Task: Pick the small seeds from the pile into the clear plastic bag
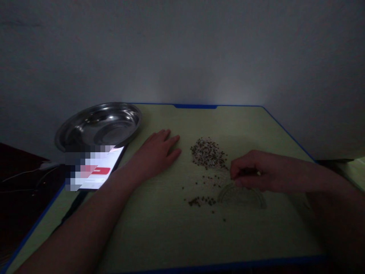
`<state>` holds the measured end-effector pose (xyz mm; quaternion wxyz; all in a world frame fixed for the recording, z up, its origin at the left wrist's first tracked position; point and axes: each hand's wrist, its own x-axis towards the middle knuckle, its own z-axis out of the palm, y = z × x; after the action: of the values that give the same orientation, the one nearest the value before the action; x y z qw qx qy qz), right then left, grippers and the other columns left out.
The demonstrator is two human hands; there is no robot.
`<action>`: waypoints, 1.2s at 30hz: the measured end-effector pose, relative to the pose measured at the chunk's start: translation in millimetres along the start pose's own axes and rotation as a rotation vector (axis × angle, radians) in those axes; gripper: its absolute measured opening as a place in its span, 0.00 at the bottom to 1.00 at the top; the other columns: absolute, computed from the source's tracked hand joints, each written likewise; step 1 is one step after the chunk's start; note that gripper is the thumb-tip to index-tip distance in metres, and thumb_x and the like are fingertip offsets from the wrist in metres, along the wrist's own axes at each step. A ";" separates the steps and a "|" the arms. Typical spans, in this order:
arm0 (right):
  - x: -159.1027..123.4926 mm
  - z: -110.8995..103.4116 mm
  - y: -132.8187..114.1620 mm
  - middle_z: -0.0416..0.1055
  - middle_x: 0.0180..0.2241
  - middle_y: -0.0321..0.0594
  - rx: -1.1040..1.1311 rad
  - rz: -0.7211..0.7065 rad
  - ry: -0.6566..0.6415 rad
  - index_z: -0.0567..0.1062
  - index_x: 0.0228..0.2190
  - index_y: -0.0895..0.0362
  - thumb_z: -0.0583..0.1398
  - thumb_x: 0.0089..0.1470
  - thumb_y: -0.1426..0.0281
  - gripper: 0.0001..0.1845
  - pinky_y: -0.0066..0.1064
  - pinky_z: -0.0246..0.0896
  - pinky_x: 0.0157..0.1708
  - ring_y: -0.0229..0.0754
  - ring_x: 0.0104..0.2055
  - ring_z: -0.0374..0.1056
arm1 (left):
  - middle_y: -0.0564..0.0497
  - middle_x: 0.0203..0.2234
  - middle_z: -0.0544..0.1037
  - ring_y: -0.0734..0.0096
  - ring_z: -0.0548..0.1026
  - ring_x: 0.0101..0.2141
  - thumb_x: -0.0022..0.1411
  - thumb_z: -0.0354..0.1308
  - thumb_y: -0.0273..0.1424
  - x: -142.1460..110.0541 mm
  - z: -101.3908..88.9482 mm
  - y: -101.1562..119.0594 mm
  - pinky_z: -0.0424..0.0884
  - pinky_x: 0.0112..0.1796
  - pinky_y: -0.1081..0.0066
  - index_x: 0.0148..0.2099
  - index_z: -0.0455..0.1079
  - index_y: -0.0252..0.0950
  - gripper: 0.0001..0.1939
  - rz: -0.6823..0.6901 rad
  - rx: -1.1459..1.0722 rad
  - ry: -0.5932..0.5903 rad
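Observation:
My right hand (252,173) is closed in a pinch at the right side of a mixed heap of pale and dark grains (208,152). What its fingertips hold, if anything, is too small and dim to make out. Just below those fingers is a clear semicircular protractor (242,198); I cannot tell whether they touch it. A small cluster of dark grains (201,201) lies nearer to me, left of the protractor. My left hand (159,152) rests palm down on the table, fingers spread and holding nothing, to the left of the heap.
A shiny steel basin (99,127) stands at the table's back left corner. In front of it lies a phone (104,171) with a lit screen, partly blurred out. The pale table (159,236) has a blue edge and meets a grey wall. White cables (42,167) hang at the left.

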<state>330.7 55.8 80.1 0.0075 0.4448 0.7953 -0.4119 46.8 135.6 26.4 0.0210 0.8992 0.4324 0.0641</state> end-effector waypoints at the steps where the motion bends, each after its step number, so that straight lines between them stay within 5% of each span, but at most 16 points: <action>1: 0.7 -0.1 0.6 0.64 0.23 0.32 0.000 -0.001 0.012 0.71 0.26 0.56 0.57 0.59 0.62 0.13 0.28 0.53 0.25 0.36 0.25 0.59 | 0.38 0.58 0.66 0.52 0.64 0.58 0.68 0.43 0.41 0.1 -0.3 0.3 0.61 0.57 0.55 0.63 0.62 0.33 0.27 -0.005 0.004 -0.006; 36: 6.6 5.6 1.3 0.64 0.23 0.31 -0.001 -0.007 0.031 0.71 0.27 0.56 0.57 0.59 0.63 0.12 0.28 0.52 0.24 0.36 0.25 0.59 | 0.39 0.59 0.66 0.53 0.65 0.57 0.68 0.44 0.41 -0.3 -0.8 0.7 0.61 0.57 0.55 0.63 0.62 0.36 0.26 -0.008 0.018 -0.008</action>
<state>325.6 57.0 73.0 -0.0061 0.4485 0.7969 -0.4046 47.1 134.9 27.3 0.0149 0.8978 0.4366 0.0564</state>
